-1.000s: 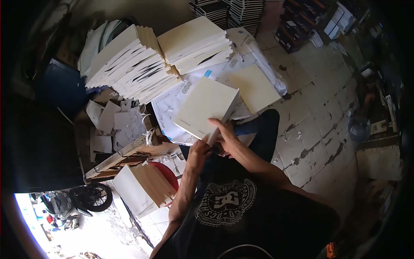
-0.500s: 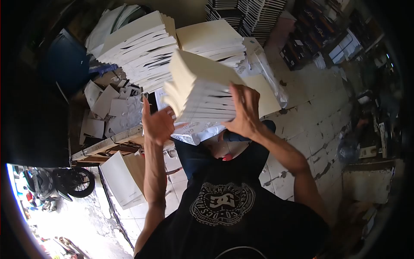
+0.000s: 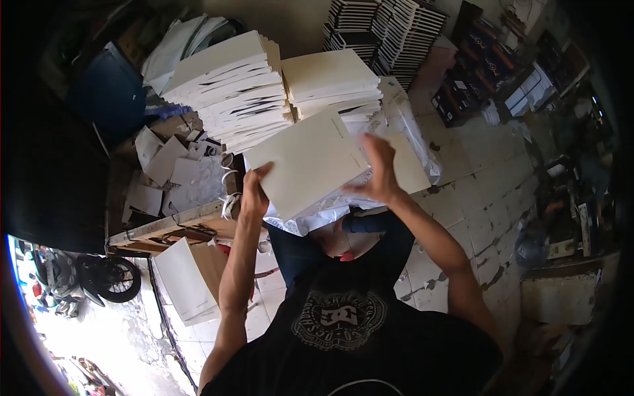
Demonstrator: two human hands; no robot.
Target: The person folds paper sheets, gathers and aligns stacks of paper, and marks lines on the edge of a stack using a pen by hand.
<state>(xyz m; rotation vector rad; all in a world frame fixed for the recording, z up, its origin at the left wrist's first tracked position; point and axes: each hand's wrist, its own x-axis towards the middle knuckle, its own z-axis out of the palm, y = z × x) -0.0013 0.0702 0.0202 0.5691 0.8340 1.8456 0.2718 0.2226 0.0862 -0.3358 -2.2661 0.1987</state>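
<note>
A cream stack of unbound book blocks (image 3: 307,162) lies in front of me, its top sheet facing up with faint print along the right side. My left hand (image 3: 253,191) holds its left edge, thumb over the top and fingers down the side. Just off the right edge is my right hand (image 3: 380,173), fingers and thumb spread apart, slightly blurred and holding nothing. Printed white wrapping paper (image 3: 300,223) shows under the stack's near side. Behind it rise a tall pile of similar blocks (image 3: 231,99) and a lower pile (image 3: 333,72).
A wooden bin of paper scraps (image 3: 168,221) stands at the left. Dark-edged books (image 3: 409,33) are piled at the back. Boxes (image 3: 456,99) line the right wall. Another cream block (image 3: 185,277) sits low at the left, with a motorcycle (image 3: 112,277) beyond.
The blocks have gone from tilted up, with their edges showing, to lying flatter. My left hand has closed on their left edge; my right hand has come off their right side.
</note>
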